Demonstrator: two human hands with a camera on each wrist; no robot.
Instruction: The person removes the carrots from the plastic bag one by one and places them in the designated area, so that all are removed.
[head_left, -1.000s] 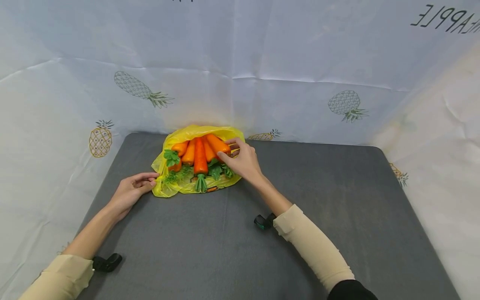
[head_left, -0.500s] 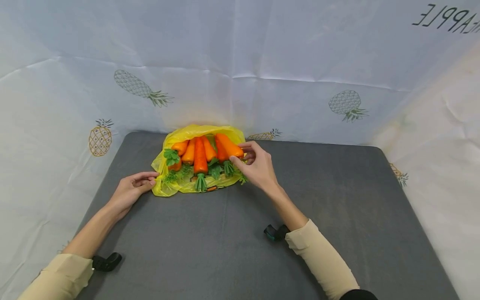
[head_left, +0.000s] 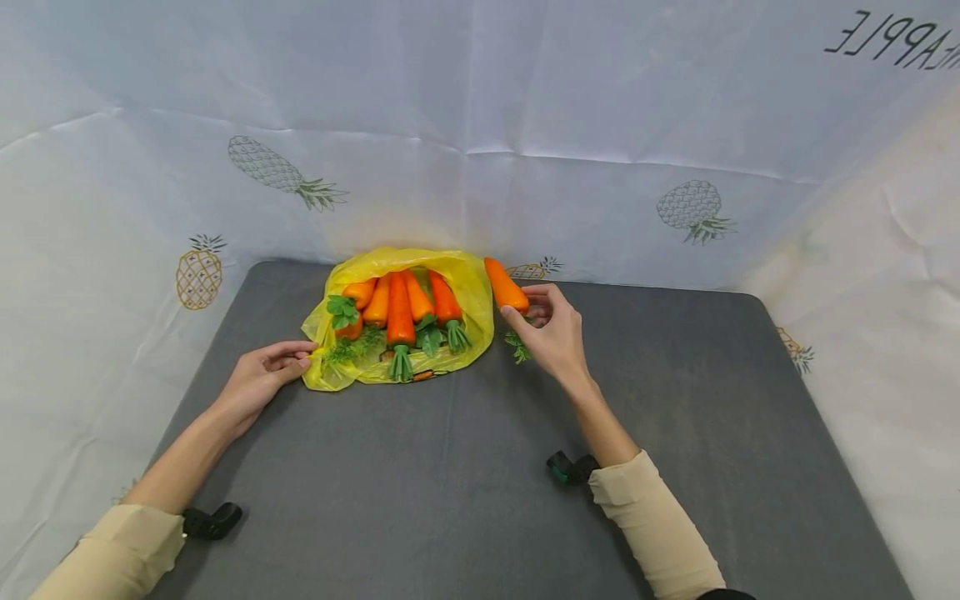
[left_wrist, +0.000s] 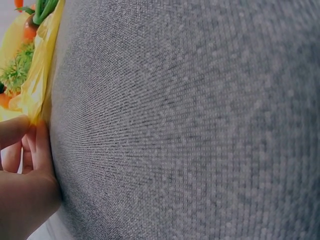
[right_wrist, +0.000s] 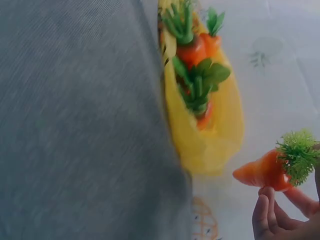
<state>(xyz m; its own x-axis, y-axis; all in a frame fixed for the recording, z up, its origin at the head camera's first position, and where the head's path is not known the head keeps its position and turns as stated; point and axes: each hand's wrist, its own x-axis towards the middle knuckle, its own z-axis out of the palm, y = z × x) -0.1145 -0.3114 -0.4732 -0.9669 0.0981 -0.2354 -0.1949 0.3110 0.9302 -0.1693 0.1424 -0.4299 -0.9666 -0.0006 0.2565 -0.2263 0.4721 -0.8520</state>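
Note:
A yellow plastic bag lies at the back of the table with its mouth toward me. Inside it are several orange carrots with green tops, among them a long carrot in the middle. My left hand pinches the bag's left front edge; the left wrist view shows the yellow film between thumb and fingers. Just right of the bag, my right hand holds a carrot by its thick end, tip pointing away. Its feathery green top shows in the right wrist view.
The grey table stretches in front of the bag and to its right. Behind and beside it hangs a pale cloth printed with pineapples. A black wrist device sits by the left cuff, another by the right.
My right hand has drawn one carrot out of the bag and carried it to the right, past the bag's edge. My left hand has stayed at the bag's left corner.

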